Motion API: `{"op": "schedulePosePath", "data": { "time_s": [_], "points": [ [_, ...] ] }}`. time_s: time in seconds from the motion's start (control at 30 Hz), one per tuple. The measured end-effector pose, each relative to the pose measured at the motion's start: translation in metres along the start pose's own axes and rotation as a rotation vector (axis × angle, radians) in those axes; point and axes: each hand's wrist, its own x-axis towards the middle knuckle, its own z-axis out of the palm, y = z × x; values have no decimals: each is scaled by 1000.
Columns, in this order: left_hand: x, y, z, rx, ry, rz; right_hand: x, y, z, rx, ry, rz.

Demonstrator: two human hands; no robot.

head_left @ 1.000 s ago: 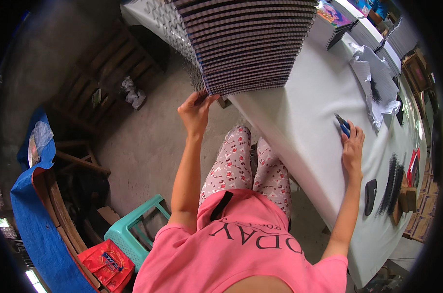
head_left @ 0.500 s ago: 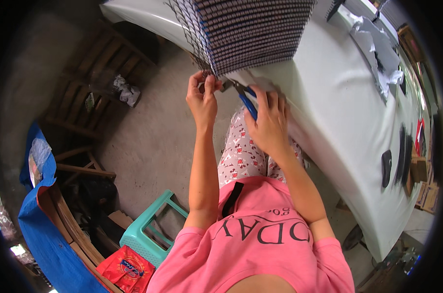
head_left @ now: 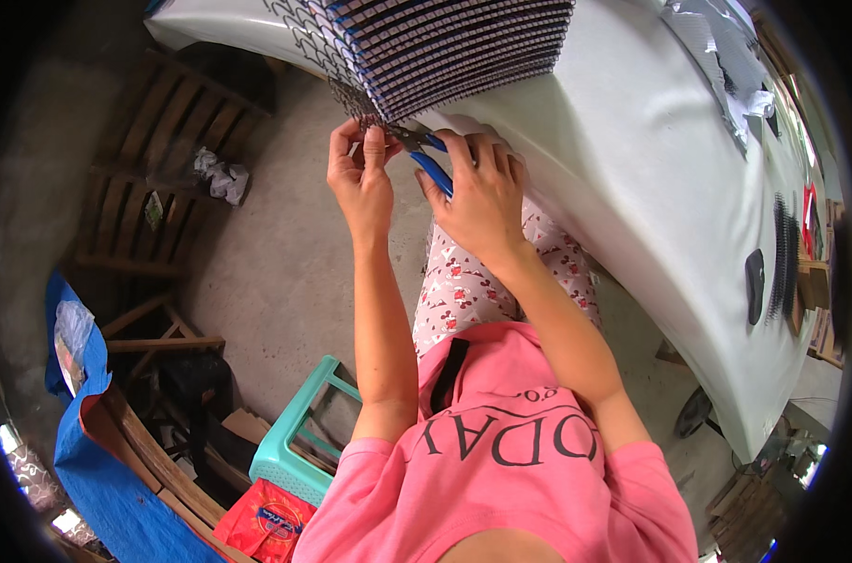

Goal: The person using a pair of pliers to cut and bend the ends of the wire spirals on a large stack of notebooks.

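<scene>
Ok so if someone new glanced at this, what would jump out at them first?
Probably the tall stack of spiral-bound notebooks overhanging the white table edge at the top. Just below it, the left hand pinches the wire binding while the right hand works blue-handled pliers there. The pink shirt fills the bottom.

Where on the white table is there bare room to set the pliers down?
The white table is bare between the stack of wire-bound notebooks and the black oval object. It is crowded at the stack's corner, where the left hand and right hand work blue-handled pliers.
</scene>
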Motion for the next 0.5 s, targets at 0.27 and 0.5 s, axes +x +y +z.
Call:
{"op": "schedulePosePath", "data": {
  "time_s": [0.27, 0.5],
  "points": [
    [1, -3, 0, 46, -3, 19, 8, 11, 3, 224, -82, 16],
    [-4, -1, 0, 121, -21, 30, 2, 6, -10, 101, -84, 23]
  ]
}}
